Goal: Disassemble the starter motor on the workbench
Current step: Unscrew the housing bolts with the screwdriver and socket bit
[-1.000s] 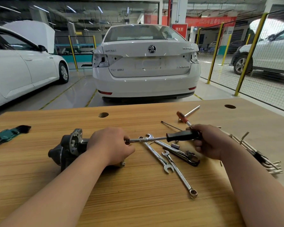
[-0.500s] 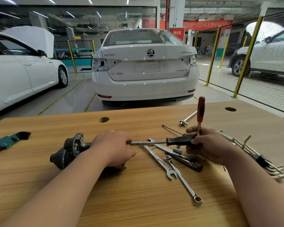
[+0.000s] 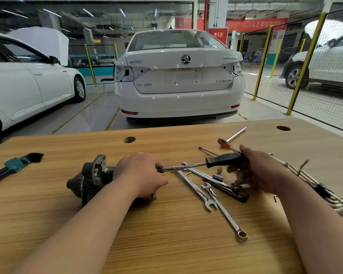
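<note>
Fingers of my left hand are curled down over the rear of the starter motor, pinning it on its side to the workbench; only its nose and flange show, poking out on the far side of my knuckles from the tools. The steel shaft of the black-handled driver runs in level from my right hand and ends at my left fingertips, so whatever fastener it sits on is hidden under my own grip.

Half a second ago the red-handled tool stood upright out of my right fist; now it lies flat on the workbench just beyond my right knuckles, much where it lay a second ago. My right fingers have changed too: they were wrapped tight round the black handle, and now the butt of the handle meets the top of the hand while the lower fingers hang loose and blurred beneath it, above the locking pliers and the spanners. I cannot tell whether that hand has hold of the handle or is only steadying it between turns.

I judge this a re-grip in the middle of undoing an end fastener: no large part has come off the motor yet, and the next turn needs my right fingers closed again
</note>
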`<state>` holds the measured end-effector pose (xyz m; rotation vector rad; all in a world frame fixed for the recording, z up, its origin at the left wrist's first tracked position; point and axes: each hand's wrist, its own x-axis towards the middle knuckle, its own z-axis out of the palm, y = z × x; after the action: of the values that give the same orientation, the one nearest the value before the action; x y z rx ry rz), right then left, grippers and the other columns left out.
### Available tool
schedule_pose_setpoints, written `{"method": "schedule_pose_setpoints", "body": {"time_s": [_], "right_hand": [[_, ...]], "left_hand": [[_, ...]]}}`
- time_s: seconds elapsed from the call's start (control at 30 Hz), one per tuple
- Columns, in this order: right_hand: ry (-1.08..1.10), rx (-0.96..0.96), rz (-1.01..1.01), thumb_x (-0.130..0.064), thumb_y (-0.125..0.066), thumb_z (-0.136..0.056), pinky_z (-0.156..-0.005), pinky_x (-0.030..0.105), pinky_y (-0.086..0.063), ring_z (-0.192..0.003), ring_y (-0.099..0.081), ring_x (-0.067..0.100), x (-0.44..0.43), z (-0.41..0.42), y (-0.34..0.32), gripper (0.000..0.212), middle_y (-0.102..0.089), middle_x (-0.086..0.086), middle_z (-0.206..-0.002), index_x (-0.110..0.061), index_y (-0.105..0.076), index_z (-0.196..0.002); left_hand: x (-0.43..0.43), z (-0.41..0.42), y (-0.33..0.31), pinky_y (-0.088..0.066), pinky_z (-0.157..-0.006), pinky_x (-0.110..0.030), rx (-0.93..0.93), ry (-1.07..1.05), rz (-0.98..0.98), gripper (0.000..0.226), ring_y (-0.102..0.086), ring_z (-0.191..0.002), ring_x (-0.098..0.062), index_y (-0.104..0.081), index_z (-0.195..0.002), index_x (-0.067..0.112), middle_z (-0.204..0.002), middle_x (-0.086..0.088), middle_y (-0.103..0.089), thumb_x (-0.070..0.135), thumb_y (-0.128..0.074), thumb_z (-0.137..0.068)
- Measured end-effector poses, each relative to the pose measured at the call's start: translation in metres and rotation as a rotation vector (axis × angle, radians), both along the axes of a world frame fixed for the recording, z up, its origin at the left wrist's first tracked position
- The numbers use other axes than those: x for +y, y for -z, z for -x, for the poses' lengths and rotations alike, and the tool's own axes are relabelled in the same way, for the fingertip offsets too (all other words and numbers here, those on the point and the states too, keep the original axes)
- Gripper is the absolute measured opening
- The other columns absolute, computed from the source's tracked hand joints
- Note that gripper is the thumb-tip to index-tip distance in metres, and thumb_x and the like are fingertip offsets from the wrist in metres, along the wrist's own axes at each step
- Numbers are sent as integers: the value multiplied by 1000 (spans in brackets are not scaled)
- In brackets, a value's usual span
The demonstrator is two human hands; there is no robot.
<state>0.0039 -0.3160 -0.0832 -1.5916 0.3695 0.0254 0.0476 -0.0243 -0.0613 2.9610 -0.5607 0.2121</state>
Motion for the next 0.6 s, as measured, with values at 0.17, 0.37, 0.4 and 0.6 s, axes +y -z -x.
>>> {"method": "schedule_pose_setpoints", "body": {"time_s": [0.17,0.37,0.4,0.6], "right_hand": [[-37,-32,78,-29,-41,-105,-50,33,-49,-46,-52,17,-8,6,0,27,-73,19,-84,-13,-61,-113],[-104,-71,-51,1,-45,-96,-63,38,-55,-76,-68,30,-12,8,3,22,-59,21,-103,-13,-61,-94],[-107,-82,-74,6,-43,-93,-64,39,-56,-81,-68,31,-11,7,4,26,-58,21,-104,-12,-61,-89],[-88,-94,-233,22,-36,-85,-63,33,-61,-93,-67,32,-3,7,5,39,-57,22,-110,-7,-58,-98]], "left_hand": [[2,0,1,-36,-73,-31,10,1,10,42,-52,-104,-10,-61,-113,43,-110,18,-61,61,-55,-75],[-1,-2,-3,-34,-73,-32,55,-3,-127,48,-47,-111,-13,-57,-119,41,-118,12,-56,64,-50,-77],[-1,-1,-3,-34,-73,-32,53,-6,-127,47,-48,-110,-14,-57,-118,41,-117,11,-57,63,-50,-78],[-1,2,-3,-37,-74,-32,48,-27,-94,39,-50,-106,-14,-59,-110,42,-112,9,-58,60,-50,-77]]}}
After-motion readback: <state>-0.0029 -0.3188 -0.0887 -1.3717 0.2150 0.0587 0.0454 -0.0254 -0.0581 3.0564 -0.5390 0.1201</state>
